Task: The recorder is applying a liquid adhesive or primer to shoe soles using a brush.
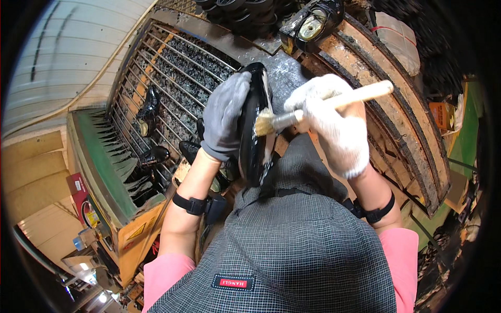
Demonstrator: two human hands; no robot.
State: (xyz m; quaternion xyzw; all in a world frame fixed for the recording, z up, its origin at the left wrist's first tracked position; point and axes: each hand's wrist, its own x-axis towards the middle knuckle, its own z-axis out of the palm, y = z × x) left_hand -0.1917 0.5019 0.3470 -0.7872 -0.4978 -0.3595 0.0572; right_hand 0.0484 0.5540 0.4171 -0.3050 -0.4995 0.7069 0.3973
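A glossy black shoe [250, 141] stands lengthwise in front of the person's body, between the two hands, with a pale strip along its right side. The left hand [225, 116], in a grey glove, grasps it from the left. The right hand [336, 125], in a white glove, is closed around a brush [286, 120] with a pale handle, its bristles [264, 125] touching the shoe's right side. Further left, a metal-barred rack [167, 68] carries other black shoes [150, 107], next to a green housing [86, 156] with a dark fringe. At the upper right, a dark shoe with a pale underside [312, 26] sits near curved wooden boards [412, 120]. Nearest the camera are grey checked cloth [308, 245], pink sleeves [169, 268] and black bands [194, 205] on the forearms
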